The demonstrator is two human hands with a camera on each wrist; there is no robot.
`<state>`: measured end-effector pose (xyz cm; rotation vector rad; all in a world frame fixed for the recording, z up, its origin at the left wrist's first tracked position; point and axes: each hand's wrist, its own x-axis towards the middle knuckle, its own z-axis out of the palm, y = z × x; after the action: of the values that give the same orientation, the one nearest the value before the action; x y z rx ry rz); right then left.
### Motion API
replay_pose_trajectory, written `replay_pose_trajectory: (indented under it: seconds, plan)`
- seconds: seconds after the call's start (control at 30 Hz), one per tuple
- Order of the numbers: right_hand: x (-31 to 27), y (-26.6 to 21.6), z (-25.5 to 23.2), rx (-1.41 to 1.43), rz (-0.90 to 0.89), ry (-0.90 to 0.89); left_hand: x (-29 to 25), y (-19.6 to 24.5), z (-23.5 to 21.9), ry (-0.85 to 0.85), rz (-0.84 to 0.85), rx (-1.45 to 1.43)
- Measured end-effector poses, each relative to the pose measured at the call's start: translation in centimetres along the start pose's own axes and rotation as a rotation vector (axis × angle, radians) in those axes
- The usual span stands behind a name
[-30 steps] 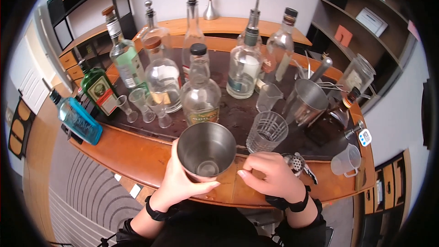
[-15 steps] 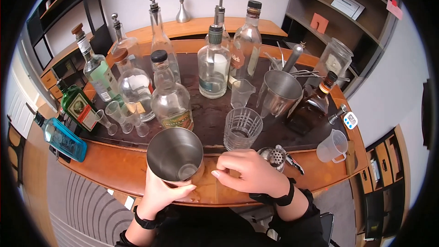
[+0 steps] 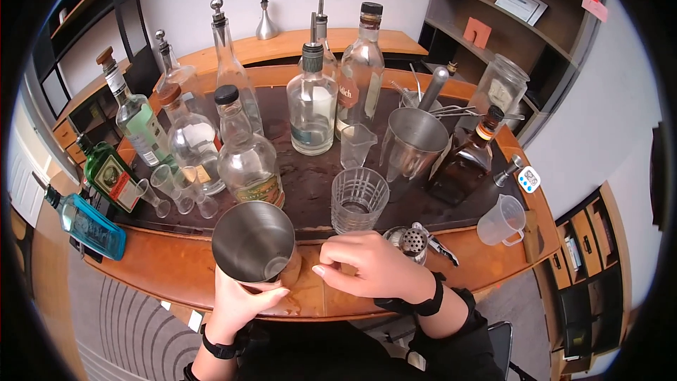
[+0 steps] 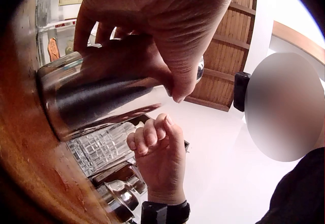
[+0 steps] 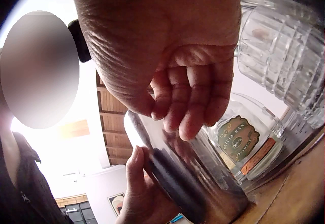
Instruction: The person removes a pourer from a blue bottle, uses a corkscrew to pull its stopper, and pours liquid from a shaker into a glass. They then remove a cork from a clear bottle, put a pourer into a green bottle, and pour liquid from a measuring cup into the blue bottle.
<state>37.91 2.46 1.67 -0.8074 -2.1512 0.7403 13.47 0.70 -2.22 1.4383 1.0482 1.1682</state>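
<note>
A metal shaker tin point(image 3: 254, 241) stands mouth up near the leather front edge of the table, its inside bare. My left hand point(image 3: 243, 300) grips it, fingers round the far side and thumb across the near side. To its right, my right hand point(image 3: 370, 266) hovers over the front edge with fingers loosely curled and nothing in them. In the left wrist view the right hand point(image 4: 160, 158) shows beside the tin point(image 4: 101, 94). A clear bottle point(image 3: 248, 162) with a black cap stands just behind the tin. Behind my right hand is a cut-glass tumbler point(image 3: 360, 201).
A perforated metal strainer top point(image 3: 414, 241) lies right of my right hand. Several bottles crowd the left and back, including a green one point(image 3: 111, 176) and a blue one point(image 3: 92, 226). A large metal tin point(image 3: 416, 141), a brown bottle point(image 3: 462, 166) and a plastic measuring jug point(image 3: 502, 220) stand right.
The head view has swung right, so the table and both hands appear farther left. My left hand keeps its grip on the shaker tin; my right hand stays beside it, loosely curled.
</note>
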Motion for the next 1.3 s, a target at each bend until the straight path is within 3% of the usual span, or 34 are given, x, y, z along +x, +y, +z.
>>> replay_pose_trajectory:
  seconds: [0.27,0.47,0.57,0.6,0.7,1.0,1.1,1.3]
  plan:
    - [-1.7,-3.0,-4.2,-0.011,-0.126,0.182,0.3,0.2,-0.1,-0.013,-0.036,0.02]
    - [-5.6,-1.5,-8.4,-0.206,0.319,0.473,0.7,-0.1,-0.3,-0.03,0.12,0.063]
    - [-6.1,-2.4,-8.1,-0.374,0.482,0.186,0.7,0.3,-0.2,0.018,0.183,0.099]
    - [-6.1,-2.7,-7.6,-0.401,0.531,0.141,0.7,0.2,-0.3,0.022,0.248,0.162]
    - [-6.6,-2.2,-6.4,-0.489,0.528,0.087,0.5,0.4,-0.6,0.008,0.21,0.127]
    - [-6.3,-2.0,-4.6,-0.558,0.492,0.127,-0.1,0.8,-1.4,-0.006,0.257,0.197]
    - [-6.2,-2.3,-4.6,-0.572,0.567,0.131,-0.2,1.2,-1.6,-0.006,0.242,0.184]
    - [-6.5,-1.9,-4.6,-0.603,0.493,0.135,-0.3,0.8,-1.5,0.015,0.314,0.243]
